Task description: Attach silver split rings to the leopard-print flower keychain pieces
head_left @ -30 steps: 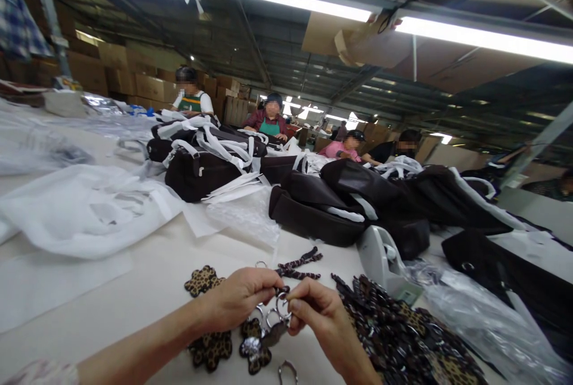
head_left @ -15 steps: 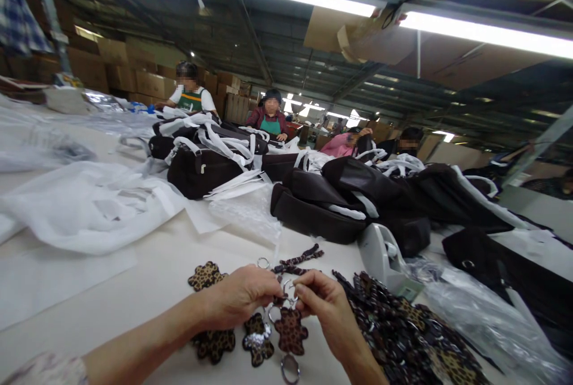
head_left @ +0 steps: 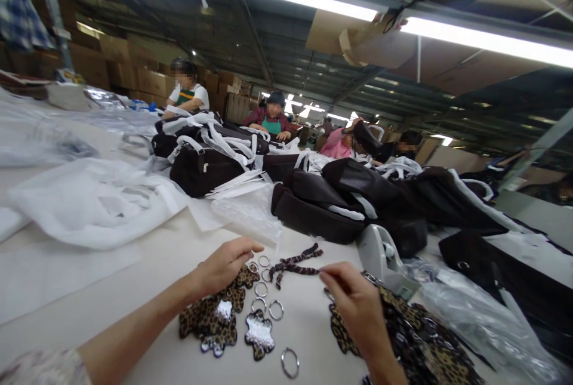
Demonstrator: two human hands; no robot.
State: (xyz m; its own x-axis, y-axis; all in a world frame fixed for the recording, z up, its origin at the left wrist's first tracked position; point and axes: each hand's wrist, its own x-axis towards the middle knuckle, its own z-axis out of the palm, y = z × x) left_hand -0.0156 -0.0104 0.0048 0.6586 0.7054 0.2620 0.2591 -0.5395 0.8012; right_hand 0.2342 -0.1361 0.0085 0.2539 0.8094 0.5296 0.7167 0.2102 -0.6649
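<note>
My left hand (head_left: pixel 228 265) hovers over a small pile of leopard-print pieces (head_left: pixel 210 319), its fingers stretched out and holding nothing. Beside it several metal rings (head_left: pixel 276 310) lie on the white table, along with a leopard piece with a shiny patch (head_left: pixel 259 335) and a larger ring (head_left: pixel 290 362). My right hand (head_left: pixel 351 289) has thumb and forefinger pinched at the right end of a dark braided strap (head_left: pixel 298 268). Under and beside that hand spreads a heap of leopard-print charms and dark straps (head_left: pixel 421 337).
Dark bags (head_left: pixel 317 206) with white-wrapped handles are piled across the table. A grey-white dispenser (head_left: pixel 380 253) stands in front of them. Clear plastic (head_left: pixel 474 313) lies at the right, a white foam bag (head_left: pixel 98 203) at the left. Several people work behind.
My hands have moved apart. The reddish leopard charm held between them is no longer at the centre. My left hand has opened, and my right hand has shifted right to the strap's end.
</note>
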